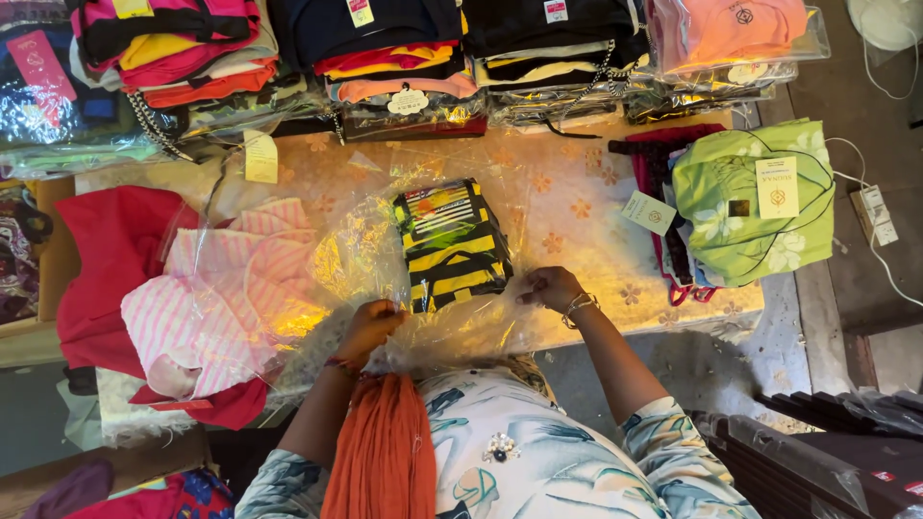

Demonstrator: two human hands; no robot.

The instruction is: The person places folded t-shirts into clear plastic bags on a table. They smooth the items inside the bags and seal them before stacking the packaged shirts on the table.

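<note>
A folded yellow-and-black striped garment (450, 248) lies inside a clear plastic bag (365, 259) on the table, in front of me. My left hand (370, 325) pinches the bag's near edge to the left of the garment. My right hand (548, 286), with a bracelet on its wrist, grips the plastic at the garment's near right corner. An orange scarf (385, 452) hangs down my front.
A pink striped garment (207, 303) on red cloth (106, 259) lies to the left. A green floral garment (750, 197) with a tag sits to the right. Stacks of packed clothes (404, 58) line the far edge. The flower-patterned table cover (577, 207) shows between them.
</note>
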